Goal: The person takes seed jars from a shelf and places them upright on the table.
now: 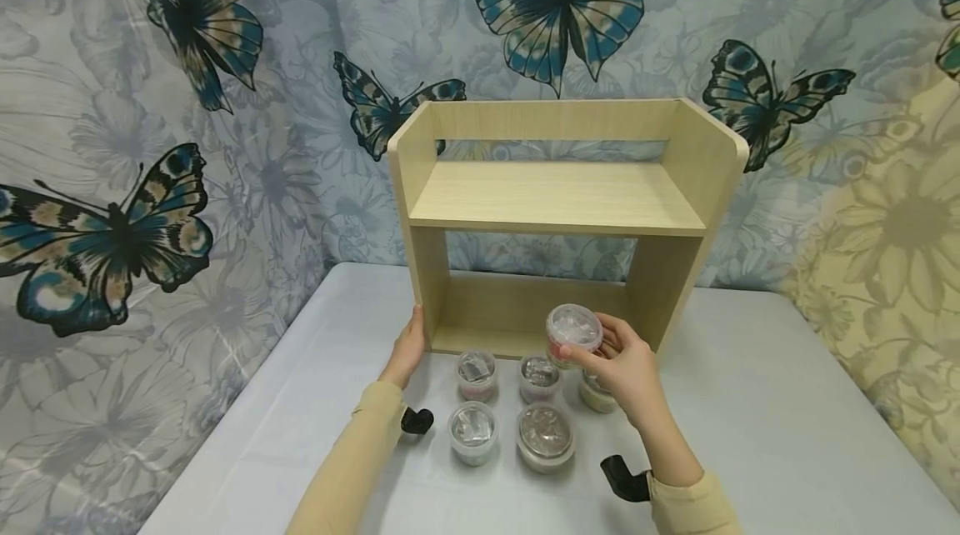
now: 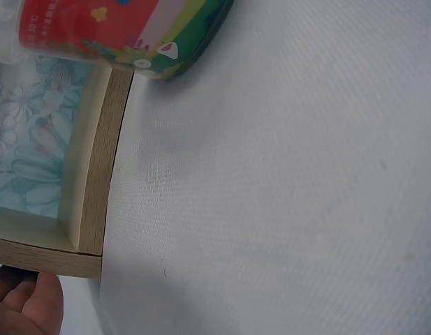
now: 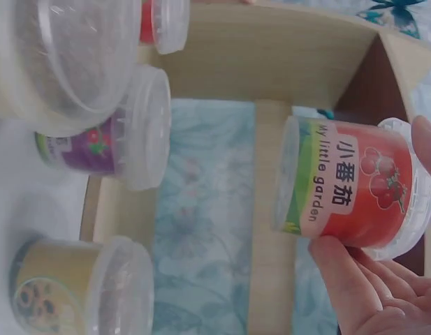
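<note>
My right hand [image 1: 626, 368] grips a clear-lidded plastic tub [image 1: 574, 328] between thumb and fingers, raised in front of the shelf's lower compartment. In the right wrist view this tub [image 3: 358, 185] carries a red label with tomatoes and the words "My little garden". My left hand [image 1: 407, 349] rests against the outer left side of the light wooden shelf [image 1: 551, 195]. The left wrist view has its fingertips [image 2: 42, 300] at the side panel's outer face. Several similar lidded tubs stand on the table, including a purple-labelled one [image 3: 86, 148] and a yellowish one [image 3: 54, 286].
The two-tier shelf stands on a white-covered table [image 1: 757, 402] near the butterfly-patterned wall [image 1: 285, 102]. Closest to me are a wide tub [image 1: 546, 437] and a smaller one [image 1: 473, 432]. Another tub [image 1: 596, 393] is partly behind my right hand.
</note>
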Demonstrator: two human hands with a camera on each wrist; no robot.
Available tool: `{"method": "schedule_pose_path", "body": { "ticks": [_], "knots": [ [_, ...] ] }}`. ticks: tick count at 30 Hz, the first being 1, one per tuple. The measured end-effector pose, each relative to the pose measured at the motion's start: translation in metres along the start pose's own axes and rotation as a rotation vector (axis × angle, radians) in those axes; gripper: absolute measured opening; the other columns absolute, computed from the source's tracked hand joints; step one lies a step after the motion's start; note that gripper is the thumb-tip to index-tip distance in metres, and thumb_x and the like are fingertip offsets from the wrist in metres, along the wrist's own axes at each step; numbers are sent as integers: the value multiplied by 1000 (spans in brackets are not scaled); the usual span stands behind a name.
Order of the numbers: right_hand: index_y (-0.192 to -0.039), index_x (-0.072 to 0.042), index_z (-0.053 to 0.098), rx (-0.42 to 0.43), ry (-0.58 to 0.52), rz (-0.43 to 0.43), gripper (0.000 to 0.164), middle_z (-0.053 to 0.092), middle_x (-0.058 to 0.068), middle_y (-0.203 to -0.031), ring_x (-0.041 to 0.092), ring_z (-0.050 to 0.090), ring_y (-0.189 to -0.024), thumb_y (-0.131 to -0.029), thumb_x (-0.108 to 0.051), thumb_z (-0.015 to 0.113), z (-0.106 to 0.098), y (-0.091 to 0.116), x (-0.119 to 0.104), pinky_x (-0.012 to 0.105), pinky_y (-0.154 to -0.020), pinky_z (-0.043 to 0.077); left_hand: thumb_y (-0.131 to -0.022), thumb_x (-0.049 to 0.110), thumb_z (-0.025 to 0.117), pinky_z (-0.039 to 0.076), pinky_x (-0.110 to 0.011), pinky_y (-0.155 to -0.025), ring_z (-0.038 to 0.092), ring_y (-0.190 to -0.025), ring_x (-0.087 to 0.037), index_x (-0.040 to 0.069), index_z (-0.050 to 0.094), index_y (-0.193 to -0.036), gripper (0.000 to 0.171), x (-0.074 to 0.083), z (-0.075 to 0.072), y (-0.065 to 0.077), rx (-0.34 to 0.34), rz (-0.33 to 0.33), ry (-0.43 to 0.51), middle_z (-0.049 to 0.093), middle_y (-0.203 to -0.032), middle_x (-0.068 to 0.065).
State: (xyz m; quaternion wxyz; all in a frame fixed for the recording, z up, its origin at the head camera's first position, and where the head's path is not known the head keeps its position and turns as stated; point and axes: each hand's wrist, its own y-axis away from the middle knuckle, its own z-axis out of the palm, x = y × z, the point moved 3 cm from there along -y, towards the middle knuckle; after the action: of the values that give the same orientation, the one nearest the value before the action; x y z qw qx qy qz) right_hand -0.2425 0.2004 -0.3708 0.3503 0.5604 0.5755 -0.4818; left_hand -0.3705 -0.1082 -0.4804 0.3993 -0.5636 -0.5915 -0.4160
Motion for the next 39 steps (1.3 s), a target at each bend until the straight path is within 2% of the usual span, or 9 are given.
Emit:
{"method": "schedule_pose_path", "body": {
  "ticks": [3,7,14,19,24,27,31,34,39],
  "knots": [
    [-132,2,43,-3,-31,-12,74,52,18,-126,26,52,-114,-74,-24,81,-3,10,4,16,-85,46,-86,73,9,14,-47,-110,16,-136,-35,3,20,-147,93,-1,0,0,1,-3,0,20,-150,-17],
    [-131,2,44,14,-18,-4,73,53,18,-125,25,53,-113,-74,-23,81,-8,23,10,13,-83,46,-87,73,10,14,-47,-110,16,-136,-34,3,20,-147,93,-1,0,0,-7,0,-1,19,-150,-17],
    [-133,-3,44,41,56,74,74,53,17,-126,25,52,-114,-75,-29,80,-20,40,22,16,-85,46,-88,71,11,15,-49,-109,16,-135,-37,1,21,-146,92,-3,-1,0,0,5,-1,20,-149,-19],
    [-135,-3,41,34,71,137,77,52,17,-128,23,51,-114,-74,-31,80,-25,50,34,18,-85,47,-88,71,10,14,-49,-109,16,-135,-36,2,19,-147,92,-2,-2,-1,-12,1,-4,19,-149,-19],
    [-135,-3,41,31,79,182,77,50,16,-130,26,48,-118,-75,-31,80,-29,59,47,16,-84,46,-86,73,10,13,-48,-109,14,-136,-35,3,18,-148,93,-1,-2,-1,-20,-6,-3,17,-150,-17],
    [-137,-2,38,15,91,216,80,48,18,-133,28,45,-121,-75,-31,79,-30,62,54,17,-87,45,-86,74,10,13,-47,-110,14,-136,-34,4,19,-148,94,-1,-3,-1,-11,-12,-4,18,-150,-16],
    [-138,-1,36,-2,111,255,84,45,20,-134,30,43,-123,-74,-33,80,-30,66,65,25,-92,44,-85,74,10,13,-48,-109,14,-136,-35,4,18,-148,95,-2,-2,-2,-12,-16,-1,17,-150,-17],
    [-137,-1,36,-6,124,259,83,45,21,-133,31,44,-122,-74,-33,80,-30,68,73,30,-93,44,-84,75,11,13,-48,-109,14,-136,-35,4,18,-148,95,-3,-1,-1,-17,-17,4,17,-150,-17],
    [-137,-1,36,-14,135,265,83,45,23,-132,30,44,-122,-74,-33,80,-30,71,82,30,-95,43,-84,76,11,14,-49,-109,14,-136,-35,5,19,-148,97,-3,0,-2,-17,-24,6,18,-150,-17]
  ]
}}
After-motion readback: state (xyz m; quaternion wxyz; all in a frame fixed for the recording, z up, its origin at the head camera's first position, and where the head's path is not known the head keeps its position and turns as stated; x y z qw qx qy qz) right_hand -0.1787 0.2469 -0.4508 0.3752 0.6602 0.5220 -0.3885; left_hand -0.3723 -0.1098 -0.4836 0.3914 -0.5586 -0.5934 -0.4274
